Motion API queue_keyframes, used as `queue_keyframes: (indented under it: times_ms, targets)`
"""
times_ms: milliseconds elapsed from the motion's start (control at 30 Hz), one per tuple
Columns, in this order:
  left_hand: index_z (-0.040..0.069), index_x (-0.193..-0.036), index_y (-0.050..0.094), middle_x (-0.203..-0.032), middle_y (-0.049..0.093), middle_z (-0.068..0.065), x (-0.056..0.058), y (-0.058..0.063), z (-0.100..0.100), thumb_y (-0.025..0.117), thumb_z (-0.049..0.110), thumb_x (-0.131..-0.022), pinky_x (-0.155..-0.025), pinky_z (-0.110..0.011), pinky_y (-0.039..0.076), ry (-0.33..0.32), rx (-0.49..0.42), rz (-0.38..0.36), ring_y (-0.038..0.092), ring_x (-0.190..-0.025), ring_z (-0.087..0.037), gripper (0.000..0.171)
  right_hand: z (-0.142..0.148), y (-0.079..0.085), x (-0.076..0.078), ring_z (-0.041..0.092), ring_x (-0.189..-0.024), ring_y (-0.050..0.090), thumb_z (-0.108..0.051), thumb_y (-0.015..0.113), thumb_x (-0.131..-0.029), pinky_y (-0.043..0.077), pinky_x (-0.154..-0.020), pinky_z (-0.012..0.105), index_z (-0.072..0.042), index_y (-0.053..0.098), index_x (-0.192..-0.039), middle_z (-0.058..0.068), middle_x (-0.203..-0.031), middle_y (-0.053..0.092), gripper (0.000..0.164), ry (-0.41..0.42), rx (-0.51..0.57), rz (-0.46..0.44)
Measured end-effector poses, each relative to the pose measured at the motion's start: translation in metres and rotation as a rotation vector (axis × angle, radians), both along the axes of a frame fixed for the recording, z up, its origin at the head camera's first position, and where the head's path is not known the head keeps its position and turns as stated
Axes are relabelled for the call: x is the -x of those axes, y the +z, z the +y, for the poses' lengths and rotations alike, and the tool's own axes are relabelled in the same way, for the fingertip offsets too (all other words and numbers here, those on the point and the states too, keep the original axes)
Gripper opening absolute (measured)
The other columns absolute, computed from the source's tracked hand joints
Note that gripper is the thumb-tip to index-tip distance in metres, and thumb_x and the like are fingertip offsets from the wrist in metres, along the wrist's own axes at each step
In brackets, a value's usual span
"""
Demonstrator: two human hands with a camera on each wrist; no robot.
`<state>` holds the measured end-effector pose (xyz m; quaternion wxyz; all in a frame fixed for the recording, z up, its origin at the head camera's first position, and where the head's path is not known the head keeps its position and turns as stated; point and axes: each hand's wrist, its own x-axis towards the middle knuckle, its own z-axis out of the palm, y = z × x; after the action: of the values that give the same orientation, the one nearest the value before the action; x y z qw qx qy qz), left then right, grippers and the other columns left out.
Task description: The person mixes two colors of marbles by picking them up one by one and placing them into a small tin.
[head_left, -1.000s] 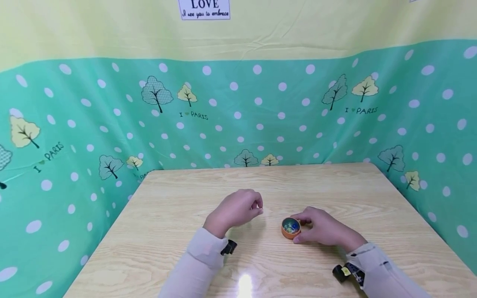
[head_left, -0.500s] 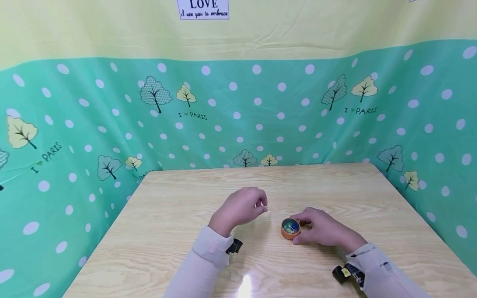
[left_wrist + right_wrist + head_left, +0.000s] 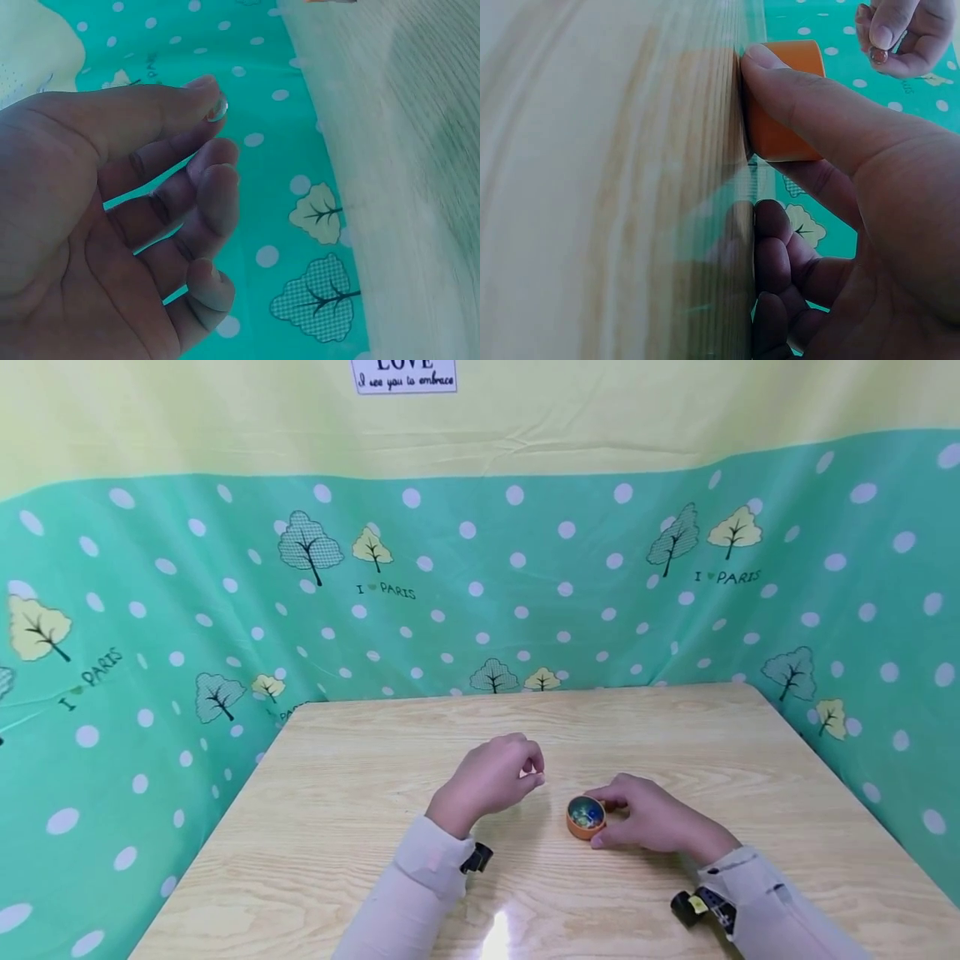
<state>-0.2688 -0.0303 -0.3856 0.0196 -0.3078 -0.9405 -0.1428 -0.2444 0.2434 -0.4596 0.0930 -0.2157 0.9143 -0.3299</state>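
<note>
Between thumb and index finger my left hand (image 3: pixel 491 781) pinches a small clear glass marble (image 3: pixel 217 109) with a touch of orange in it. The other fingers curl loosely below. Raised over the table, that hand is left of a small round orange container (image 3: pixel 582 833) and apart from it. Glossy blue and green pieces, perhaps marbles, show inside the container; their exact kind is unclear. My right hand (image 3: pixel 648 817) grips the container's right side, thumb and fingers on its orange wall (image 3: pixel 771 131). It stands upright on the wooden table.
The pale wood table (image 3: pixel 360 760) reaches back to a green dotted cloth (image 3: pixel 435 560) hung behind it and at both sides. A black wrist camera (image 3: pixel 477 858) sits under the left cuff, and another camera (image 3: pixel 686 908) under the right one.
My left hand has shifted slightly right and away from me, toward the container, still pinching. The right hand and the container have stayed in place. The head view has tilted very slightly.
</note>
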Motion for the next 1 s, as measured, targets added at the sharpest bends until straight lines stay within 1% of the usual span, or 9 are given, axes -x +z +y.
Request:
queue_keyframes:
  times_ms: [167,300,500,633,767,1000]
  targets:
    - [0.022,-0.100,0.074,-0.099,0.067,0.007,-0.001,-0.001,0.003,0.074,0.032,-0.097,-0.076,-0.025,0.054,-0.016,0.013,0.030,0.062,-0.090,-0.007,0.010,0.000,0.001,0.001,0.017,-0.090,0.053,-0.047,0.088,-0.079,0.042,-0.074,0.026,-0.018,0.069,-0.136,-0.004,-0.104,0.061,0.067,0.009,0.006,-0.001]
    - [0.023,-0.100,0.074,-0.099,0.067,0.007,-0.002,-0.003,0.007,0.074,0.032,-0.097,-0.074,-0.025,0.053,-0.037,0.032,0.051,0.062,-0.089,-0.007,0.010,0.001,0.000,0.001,0.016,-0.093,0.056,-0.047,0.088,-0.079,0.044,-0.077,0.025,-0.020,0.070,-0.134,-0.006,-0.106,0.063,0.064,0.011,0.015,0.005]
    - [0.022,-0.100,0.074,-0.100,0.068,0.004,-0.004,-0.007,0.012,0.075,0.031,-0.096,-0.073,-0.025,0.052,-0.046,0.053,0.040,0.061,-0.087,-0.007,0.010,0.001,-0.002,0.001,0.016,-0.095,0.057,-0.046,0.088,-0.079,0.045,-0.079,0.026,-0.022,0.071,-0.133,-0.006,-0.108,0.064,0.062,0.023,0.030,-0.004]
    - [0.022,-0.099,0.074,-0.098,0.067,0.007,-0.005,-0.010,0.013,0.075,0.032,-0.096,-0.071,-0.023,0.051,-0.050,0.062,0.050,0.061,-0.085,-0.006,0.010,-0.001,-0.002,0.002,0.016,-0.098,0.057,-0.046,0.089,-0.079,0.046,-0.080,0.027,-0.022,0.070,-0.134,-0.005,-0.109,0.064,0.063,0.015,0.029,-0.020]
    - [0.022,-0.101,0.074,-0.098,0.065,0.009,-0.006,-0.013,0.015,0.075,0.032,-0.096,-0.070,-0.022,0.051,-0.055,0.067,0.052,0.060,-0.085,-0.006,0.010,-0.001,-0.001,0.001,0.018,-0.096,0.056,-0.046,0.089,-0.079,0.044,-0.079,0.026,-0.022,0.070,-0.134,-0.004,-0.108,0.063,0.063,0.004,0.021,-0.021]
    - [0.022,-0.104,0.075,-0.100,0.067,0.007,-0.008,-0.017,0.020,0.074,0.029,-0.097,-0.069,-0.022,0.051,-0.071,0.073,0.048,0.060,-0.081,-0.005,0.010,-0.002,0.000,0.001,0.018,-0.093,0.055,-0.046,0.088,-0.080,0.043,-0.077,0.025,-0.023,0.070,-0.135,-0.004,-0.106,0.062,0.062,0.011,0.009,-0.013]
